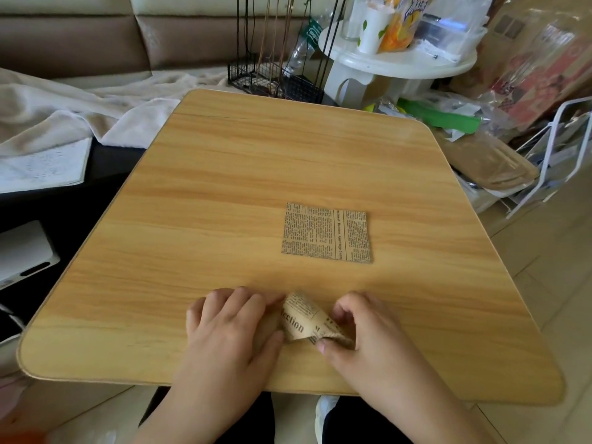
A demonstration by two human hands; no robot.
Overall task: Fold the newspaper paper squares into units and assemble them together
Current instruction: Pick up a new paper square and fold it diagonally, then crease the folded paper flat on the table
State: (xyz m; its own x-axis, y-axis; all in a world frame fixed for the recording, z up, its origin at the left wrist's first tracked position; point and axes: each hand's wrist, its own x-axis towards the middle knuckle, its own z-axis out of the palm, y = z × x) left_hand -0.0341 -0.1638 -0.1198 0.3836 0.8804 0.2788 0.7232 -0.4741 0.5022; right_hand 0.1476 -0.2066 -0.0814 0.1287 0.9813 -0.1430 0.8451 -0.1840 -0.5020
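With your left hand [229, 325] pressing and right hand [355, 331] pinching the curled paper square [302, 318], uneven pressure likely skews the crease.

curled newspaper square [304, 322] between the hands: "ection" legible, start of word hidden. flat newspaper square [326, 232] on table: small print columns, sideways heading, too blurred to read. orange snack bag [405, 20] on stool: lettering unreadable
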